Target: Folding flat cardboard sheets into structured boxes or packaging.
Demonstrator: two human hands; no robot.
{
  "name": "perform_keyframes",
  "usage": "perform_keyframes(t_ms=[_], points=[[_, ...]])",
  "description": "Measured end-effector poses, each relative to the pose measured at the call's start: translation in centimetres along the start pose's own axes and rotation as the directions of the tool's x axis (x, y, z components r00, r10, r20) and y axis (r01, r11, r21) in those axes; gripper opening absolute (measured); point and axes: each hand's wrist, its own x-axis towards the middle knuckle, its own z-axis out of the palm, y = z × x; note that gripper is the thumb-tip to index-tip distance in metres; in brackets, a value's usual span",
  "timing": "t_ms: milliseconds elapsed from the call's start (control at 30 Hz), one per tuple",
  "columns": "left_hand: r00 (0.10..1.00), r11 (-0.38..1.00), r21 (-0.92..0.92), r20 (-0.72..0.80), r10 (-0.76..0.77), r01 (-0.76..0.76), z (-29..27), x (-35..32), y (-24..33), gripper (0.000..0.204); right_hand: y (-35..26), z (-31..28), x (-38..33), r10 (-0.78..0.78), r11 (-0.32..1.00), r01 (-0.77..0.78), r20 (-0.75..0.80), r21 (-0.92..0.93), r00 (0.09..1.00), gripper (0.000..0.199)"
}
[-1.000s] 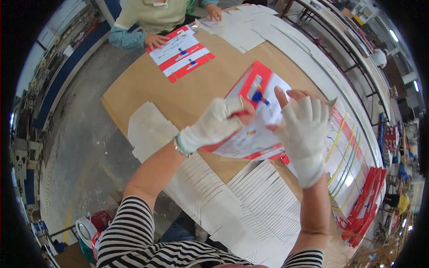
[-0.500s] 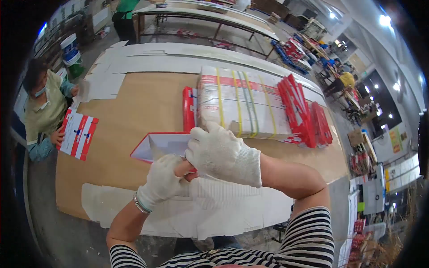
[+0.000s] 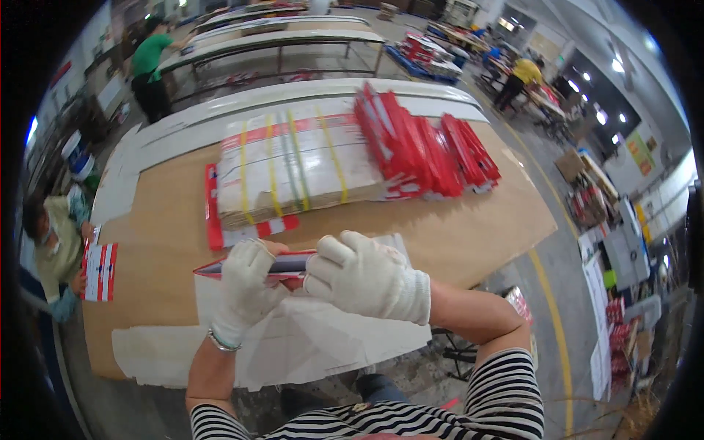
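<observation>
My left hand (image 3: 251, 286), in a white knit glove with bare fingertips, grips the left part of a red-edged cardboard sleeve (image 3: 295, 264). My right hand (image 3: 363, 279), gloved likewise, is closed on its right end. The sleeve is held up above the near side of the table, and a narrow grey-white inside shows between its red edges. Its underside is hidden by my gloves. Just beyond my hands lies a strapped stack of flat white-and-red cardboard (image 3: 304, 165). Red-and-white folded pieces (image 3: 422, 147) lean in a heap at its right end.
Brown board and white cardboard sheets (image 3: 161, 356) cover the table (image 3: 158, 271). Another red-and-white piece (image 3: 213, 213) lies against the stack's left side. At the far left a co-worker (image 3: 55, 249) holds a red-and-white card (image 3: 100, 273). Farther tables (image 3: 279, 40) stand behind.
The sleeve has gone from spread wide to a narrow gap. My hands have moved apart, no longer overlapping. The view has swung right, so stack and heap appear farther left.
</observation>
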Motion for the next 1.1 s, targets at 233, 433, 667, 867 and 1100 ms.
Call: perform_keyframes(t_ms=[233, 433, 667, 867, 1100], points=[[0.926, 0.928, 0.004, 0.061, 0.372, -0.372, 11.2, 7.5, 8.8, 0.029, 3.5, -1.5, -13.2, 0.418, 0.908, -0.412, 0.135, -0.071, 0.898, 0.038], [0.946, 0.956, 0.018, 0.150, 0.286, -0.292, 12.9, 9.8, 6.6, 0.026, 6.1, -2.0, -19.9, 0.565, 0.816, -0.577, 0.258, -0.034, 0.784, 0.020], [0.920, 0.946, 0.088, 0.276, 0.279, -0.313, 16.6, 10.2, 4.9, 0.021, 7.1, 1.0, -26.2, 0.660, 0.704, -0.694, 0.222, 0.151, 0.718, 0.011], [0.963, 0.959, 0.097, 0.003, 0.269, -0.268, 23.0, 14.1, 6.8, 0.038, 13.8, 0.6, -40.1, 0.911, 0.133, -0.899, 0.307, 0.418, 0.277, 0.020], [0.989, 0.998, -0.020, 0.135, 0.067, -0.065, 42.0, 21.0, 10.8, 0.056, 20.3, -3.2, -78.0, 0.839, -0.544, -0.630, 0.357, 0.555, -0.410, 0.028]])
